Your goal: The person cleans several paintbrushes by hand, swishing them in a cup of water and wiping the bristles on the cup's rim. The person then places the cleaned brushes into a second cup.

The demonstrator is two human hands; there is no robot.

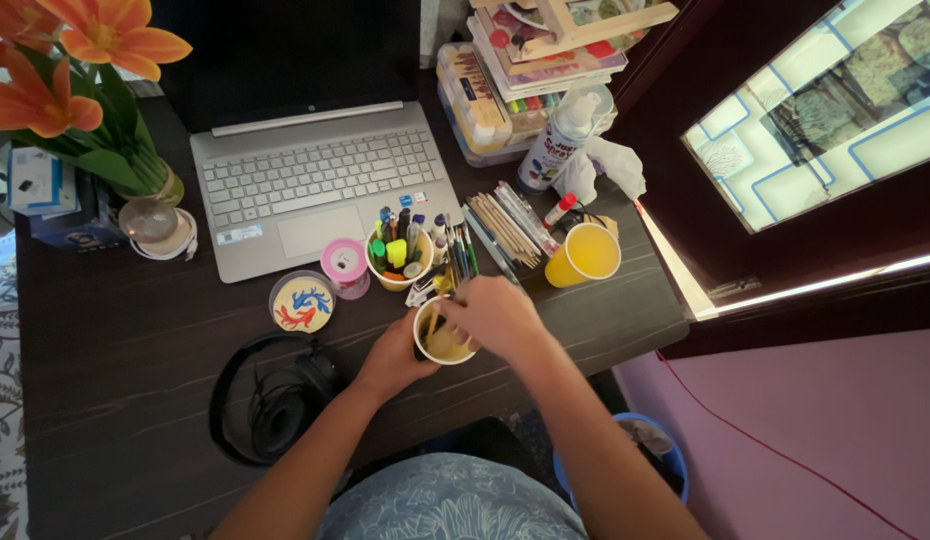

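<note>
Two hands worked at a yellow cup on the dark desk.

I saw the cup standing upright, mouth up, near the desk's front edge. The left hand wrapped its side; the right hand curled over the rim, fingers bunched, contents unclear to me.

Yellow paper cup upright on dark counter near front edge, just below the marker-filled cup.

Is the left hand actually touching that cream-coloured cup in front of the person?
Touching. The head view shows the left hand wrapped against the side of the cream cup, with no gap between them, while the right hand reaches over its rim.
</note>
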